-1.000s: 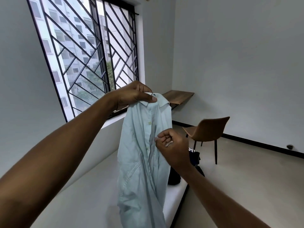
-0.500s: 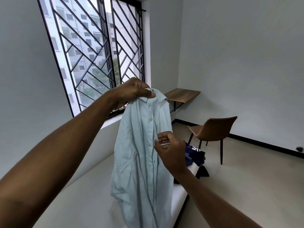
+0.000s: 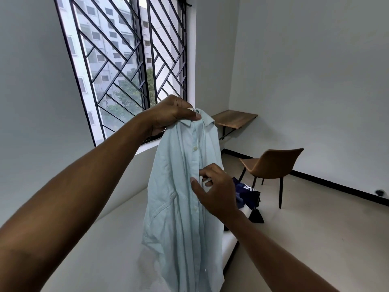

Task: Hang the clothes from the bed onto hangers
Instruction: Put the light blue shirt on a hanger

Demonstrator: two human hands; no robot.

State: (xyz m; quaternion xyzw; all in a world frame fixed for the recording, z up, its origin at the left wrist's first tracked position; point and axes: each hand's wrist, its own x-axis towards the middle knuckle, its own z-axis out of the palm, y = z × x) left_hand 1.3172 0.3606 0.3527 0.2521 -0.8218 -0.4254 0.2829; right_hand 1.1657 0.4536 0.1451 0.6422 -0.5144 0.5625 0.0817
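Observation:
A pale blue button-up shirt [image 3: 179, 197] hangs in the air in front of me, above the white bed [image 3: 101, 245]. My left hand [image 3: 170, 116] grips its collar at the top. My right hand [image 3: 212, 190] is at the button placket halfway down, fingers curled and pinching the fabric edge. Dark blue and black clothes [image 3: 245, 192] lie in a heap at the far end of the bed. No hanger is in view.
A brown chair [image 3: 271, 167] stands on the floor to the right of the bed. A wooden wall shelf [image 3: 233, 118] sits in the far corner. A barred window [image 3: 126, 66] fills the left wall. A small black object [image 3: 380, 192] lies by the right skirting.
My right hand has slid lower down the placket. The shirt hangs flatter and more open toward me. The view has shifted left and slightly up.

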